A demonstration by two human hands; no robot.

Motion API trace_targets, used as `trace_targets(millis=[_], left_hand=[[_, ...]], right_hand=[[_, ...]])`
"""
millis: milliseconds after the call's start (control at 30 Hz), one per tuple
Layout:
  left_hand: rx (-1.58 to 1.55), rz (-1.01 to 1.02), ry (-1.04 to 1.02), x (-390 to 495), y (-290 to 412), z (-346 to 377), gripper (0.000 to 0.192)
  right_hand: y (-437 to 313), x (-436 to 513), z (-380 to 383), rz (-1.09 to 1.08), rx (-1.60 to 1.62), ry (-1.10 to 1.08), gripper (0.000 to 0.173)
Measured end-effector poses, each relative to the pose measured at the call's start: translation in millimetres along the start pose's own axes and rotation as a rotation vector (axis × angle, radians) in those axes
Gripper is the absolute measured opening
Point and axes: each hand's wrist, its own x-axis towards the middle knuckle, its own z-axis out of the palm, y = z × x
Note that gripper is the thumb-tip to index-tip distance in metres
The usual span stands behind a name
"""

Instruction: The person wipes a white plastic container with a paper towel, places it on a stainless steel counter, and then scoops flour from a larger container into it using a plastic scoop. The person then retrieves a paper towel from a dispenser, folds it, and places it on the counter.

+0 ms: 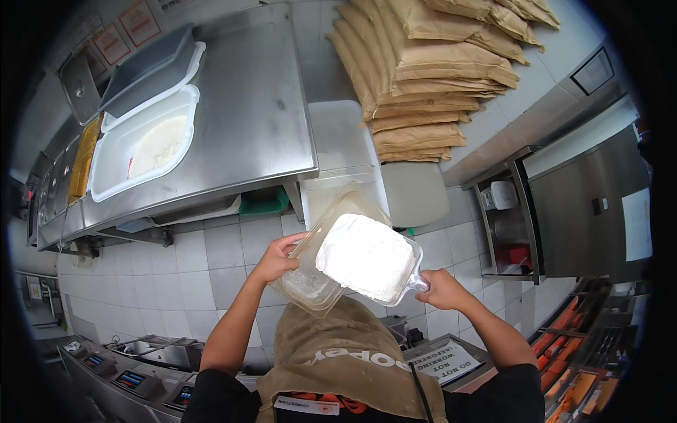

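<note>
My right hand (440, 289) grips the handle of a clear plastic scoop (418, 267) heaped with white powder (366, 256) that looks like flour. The scoop is over the right side of a clear, rectangular plastic container (312, 285), whose left rim my left hand (279, 259) holds. Both are in front of my brown apron (344, 343). Beyond them stands a large translucent white bin (338, 132); the container overlaps its near end from this view. How much powder lies inside the container is partly hidden by the scoop.
A steel table (248, 106) at upper left bears a white tub (143, 153) of pale powder and a grey bin (151, 69). Brown paper sacks (444, 63) are stacked beyond the translucent bin. A steel cabinet (587, 206) stands right, fryer-like equipment (132, 378) at lower left.
</note>
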Motion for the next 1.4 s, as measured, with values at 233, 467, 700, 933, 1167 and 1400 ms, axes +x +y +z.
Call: trace_targets(millis=[233, 467, 700, 933, 1167, 1400], left_hand=[[-0.144, 0.047, 0.020, -10, 51, -2, 0.083], [-0.224, 0.152, 0.115, -41, 117, -93, 0.078], [-0.280, 0.292, 0.260, -89, 173, -296, 0.084], [-0.215, 0.345, 0.601, -190, 220, -543, 0.086], [-0.130, 0.388, 1.055, -323, 235, -690, 0.090], [-0.215, 0.414, 1.285, -366, 223, -722, 0.094]], right_hand=[[-74, -4, -47, 0.002, -0.101, -0.028, 0.026], [-201, 48, -80, -0.054, -0.167, -0.066, 0.028], [-390, 173, -69, -0.081, -0.268, -0.098, 0.032], [-583, 343, -9, -0.120, -0.185, -0.158, 0.031], [-682, 492, 9, -0.195, -0.312, -0.222, 0.030], [-734, 603, 34, -0.073, -0.729, -0.299, 0.032]])
